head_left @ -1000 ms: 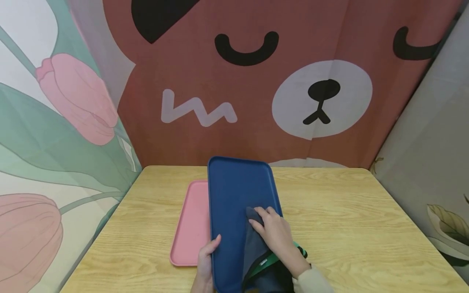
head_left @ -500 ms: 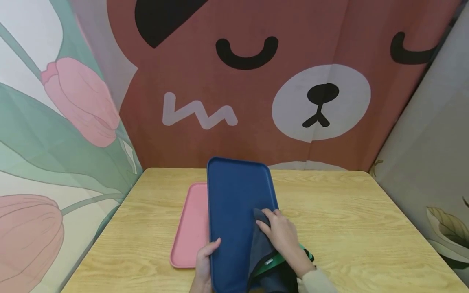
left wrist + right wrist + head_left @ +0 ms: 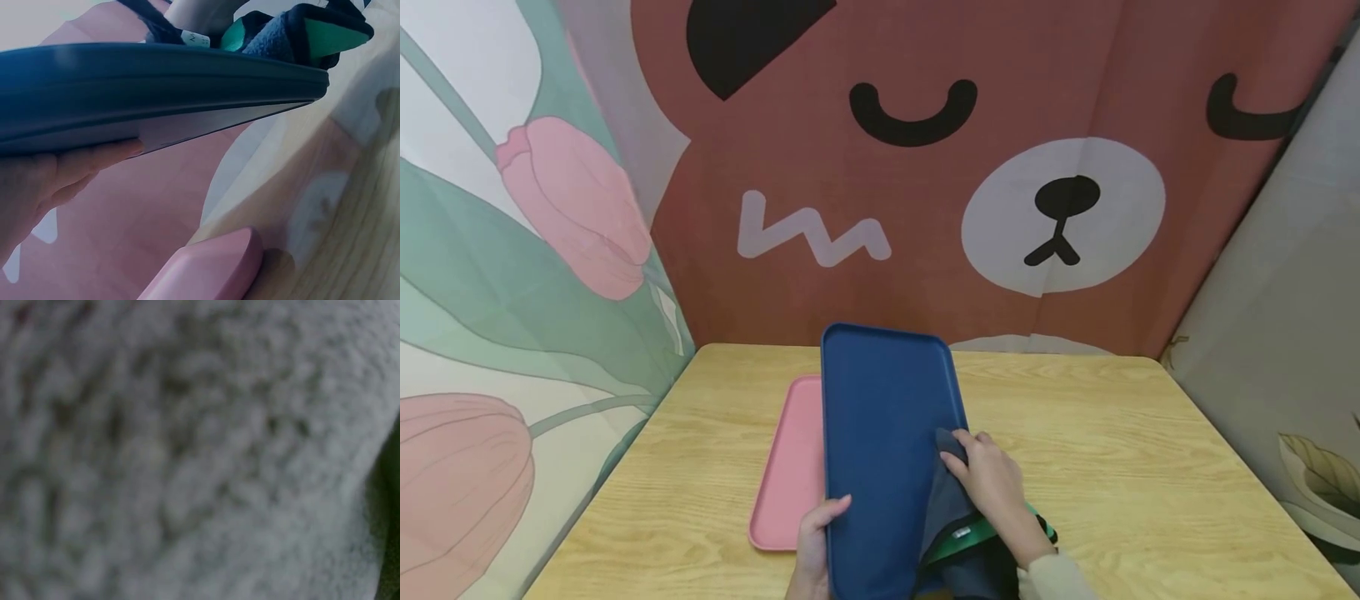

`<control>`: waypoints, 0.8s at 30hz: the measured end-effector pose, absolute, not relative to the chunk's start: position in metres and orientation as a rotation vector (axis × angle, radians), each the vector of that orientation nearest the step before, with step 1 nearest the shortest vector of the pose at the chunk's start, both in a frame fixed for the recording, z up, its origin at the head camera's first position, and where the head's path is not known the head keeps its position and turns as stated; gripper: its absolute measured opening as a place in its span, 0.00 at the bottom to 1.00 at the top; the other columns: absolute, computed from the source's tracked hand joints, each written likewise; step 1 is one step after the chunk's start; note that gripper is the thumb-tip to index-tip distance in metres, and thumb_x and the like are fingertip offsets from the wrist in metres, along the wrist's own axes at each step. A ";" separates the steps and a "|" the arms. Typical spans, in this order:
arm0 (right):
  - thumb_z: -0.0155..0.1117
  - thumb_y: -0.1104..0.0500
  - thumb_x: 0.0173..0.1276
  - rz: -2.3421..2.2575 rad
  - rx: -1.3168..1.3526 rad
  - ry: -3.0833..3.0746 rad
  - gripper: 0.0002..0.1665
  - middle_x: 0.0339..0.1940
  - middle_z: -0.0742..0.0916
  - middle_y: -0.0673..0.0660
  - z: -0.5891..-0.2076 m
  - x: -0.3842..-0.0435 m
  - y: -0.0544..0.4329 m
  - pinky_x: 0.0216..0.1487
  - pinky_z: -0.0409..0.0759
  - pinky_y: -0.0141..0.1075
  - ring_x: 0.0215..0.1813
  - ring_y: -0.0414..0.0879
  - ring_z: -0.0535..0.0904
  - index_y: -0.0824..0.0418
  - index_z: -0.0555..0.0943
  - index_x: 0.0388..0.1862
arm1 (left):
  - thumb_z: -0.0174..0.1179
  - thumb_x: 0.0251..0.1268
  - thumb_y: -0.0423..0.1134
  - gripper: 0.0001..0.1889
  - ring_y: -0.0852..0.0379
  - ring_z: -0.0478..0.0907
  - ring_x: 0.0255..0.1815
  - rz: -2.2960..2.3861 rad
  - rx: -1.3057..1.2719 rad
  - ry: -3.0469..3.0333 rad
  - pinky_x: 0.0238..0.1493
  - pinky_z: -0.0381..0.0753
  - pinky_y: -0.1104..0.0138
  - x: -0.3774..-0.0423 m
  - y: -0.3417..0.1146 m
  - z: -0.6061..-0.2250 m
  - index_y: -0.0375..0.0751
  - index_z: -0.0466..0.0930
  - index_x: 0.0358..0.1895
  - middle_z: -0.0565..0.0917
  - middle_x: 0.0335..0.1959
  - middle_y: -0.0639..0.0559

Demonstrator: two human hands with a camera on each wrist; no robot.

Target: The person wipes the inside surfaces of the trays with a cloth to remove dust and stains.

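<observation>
The blue rectangular tray (image 3: 880,417) is tilted above the wooden table (image 3: 1120,467), between both hands. The left hand (image 3: 814,542) grips its left edge, thumb over the rim, fingers underneath. The right hand (image 3: 996,483) pinches a dark green-trimmed cloth (image 3: 946,500) at its right side. A pink tray (image 3: 786,475) lies partly hidden beyond.
</observation>
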State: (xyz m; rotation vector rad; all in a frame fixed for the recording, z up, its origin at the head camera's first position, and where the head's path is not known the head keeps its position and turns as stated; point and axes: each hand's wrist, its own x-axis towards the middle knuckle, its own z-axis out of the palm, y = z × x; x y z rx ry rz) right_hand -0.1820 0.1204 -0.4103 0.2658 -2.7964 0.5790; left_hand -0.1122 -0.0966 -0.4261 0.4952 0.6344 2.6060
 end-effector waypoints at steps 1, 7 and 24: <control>0.64 0.51 0.57 0.579 0.262 -2.798 0.21 0.32 0.79 0.60 -0.411 -0.182 0.121 0.16 0.67 0.37 0.25 0.49 0.75 0.60 0.78 0.48 | 0.24 0.65 0.28 0.21 0.60 0.77 0.42 2.608 0.501 0.633 0.48 0.70 0.71 -0.112 -0.097 -0.426 0.41 0.71 0.42 0.80 0.39 0.52; 0.64 0.51 0.57 0.575 0.231 -2.811 0.22 0.32 0.79 0.60 -0.414 -0.185 0.127 0.16 0.67 0.36 0.26 0.49 0.76 0.60 0.78 0.49 | 0.22 0.64 0.26 0.22 0.58 0.76 0.41 2.656 0.492 0.645 0.48 0.70 0.70 -0.112 -0.096 -0.427 0.41 0.71 0.43 0.80 0.39 0.51; 0.63 0.51 0.58 0.604 0.217 -2.836 0.23 0.35 0.80 0.61 -0.416 -0.188 0.130 0.19 0.70 0.39 0.30 0.52 0.77 0.61 0.78 0.49 | 0.21 0.63 0.25 0.24 0.58 0.75 0.43 2.687 0.558 0.639 0.49 0.69 0.70 -0.114 -0.098 -0.429 0.41 0.69 0.46 0.79 0.41 0.50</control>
